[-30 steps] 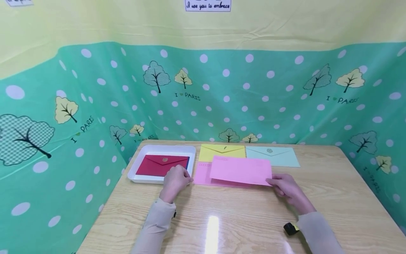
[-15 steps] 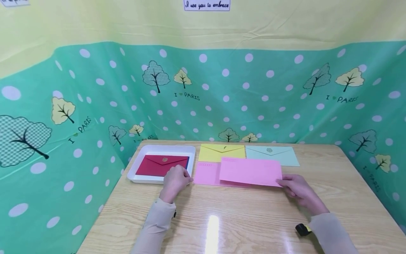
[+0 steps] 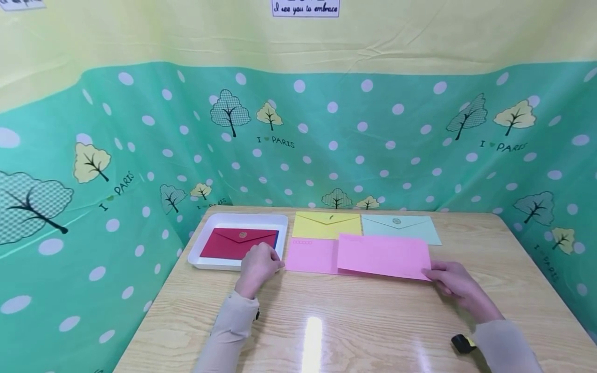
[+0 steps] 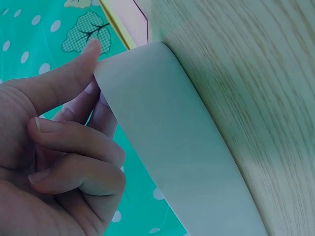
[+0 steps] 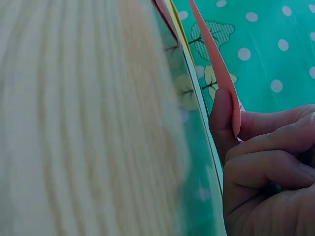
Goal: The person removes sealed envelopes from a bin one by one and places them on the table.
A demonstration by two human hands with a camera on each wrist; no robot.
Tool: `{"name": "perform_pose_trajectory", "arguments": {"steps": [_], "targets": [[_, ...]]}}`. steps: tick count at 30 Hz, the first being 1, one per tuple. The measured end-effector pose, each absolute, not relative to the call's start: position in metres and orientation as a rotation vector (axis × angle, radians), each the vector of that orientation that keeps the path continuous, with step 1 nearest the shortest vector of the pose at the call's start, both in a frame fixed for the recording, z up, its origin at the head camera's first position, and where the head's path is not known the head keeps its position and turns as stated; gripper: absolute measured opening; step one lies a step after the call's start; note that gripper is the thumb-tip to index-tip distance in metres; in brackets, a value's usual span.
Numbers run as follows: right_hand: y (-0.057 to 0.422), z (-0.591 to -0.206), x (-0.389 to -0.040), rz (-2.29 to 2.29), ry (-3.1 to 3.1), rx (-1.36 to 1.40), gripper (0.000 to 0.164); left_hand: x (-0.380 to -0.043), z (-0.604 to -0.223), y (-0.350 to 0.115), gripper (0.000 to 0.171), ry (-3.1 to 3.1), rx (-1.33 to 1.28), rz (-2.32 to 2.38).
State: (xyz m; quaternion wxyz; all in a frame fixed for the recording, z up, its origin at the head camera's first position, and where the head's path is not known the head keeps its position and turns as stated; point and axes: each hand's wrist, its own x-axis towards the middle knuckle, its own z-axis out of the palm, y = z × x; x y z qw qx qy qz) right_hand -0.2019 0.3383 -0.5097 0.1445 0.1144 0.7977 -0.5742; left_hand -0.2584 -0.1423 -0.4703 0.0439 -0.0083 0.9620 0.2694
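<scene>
My right hand (image 3: 459,287) pinches a pink envelope (image 3: 382,256) by its near right corner, between thumb and fingers. That envelope is tilted above the table and partly covers a second pink envelope (image 3: 310,254) lying flat. My left hand (image 3: 258,263) holds the near right corner of a white tray (image 3: 198,256). In the left wrist view, thumb and fingers pinch the rim of the tray (image 4: 162,132), with the other fingers curled. A red envelope (image 3: 228,246) lies in the tray, with a blue edge showing beneath it.
A yellow envelope (image 3: 322,223) and a pale green envelope (image 3: 401,228) lie side by side at the back of the wooden table (image 3: 364,326). A polka-dot curtain (image 3: 387,129) hangs behind and on both sides.
My right hand has moved right and slightly toward me with the pink envelope, uncovering more of the one lying below. The left hand and the tray have stayed in place.
</scene>
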Motion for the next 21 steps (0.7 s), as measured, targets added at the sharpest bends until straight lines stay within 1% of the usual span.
{"name": "perform_pose_trajectory", "arguments": {"steps": [4,12,21], "targets": [[0.346,-0.513,-0.199,-1.639,2.3,0.363,0.055,-0.259,-0.471,-0.142,0.011,2.936,-0.031,0.82],[0.358,-0.511,-0.196,-1.596,2.307,0.389,0.064,-0.259,-0.472,-0.143,0.012,2.946,-0.033,0.828],[0.371,-0.506,-0.196,-1.556,2.318,0.404,0.065,-0.26,-0.473,-0.143,0.012,2.96,-0.024,0.818]]}}
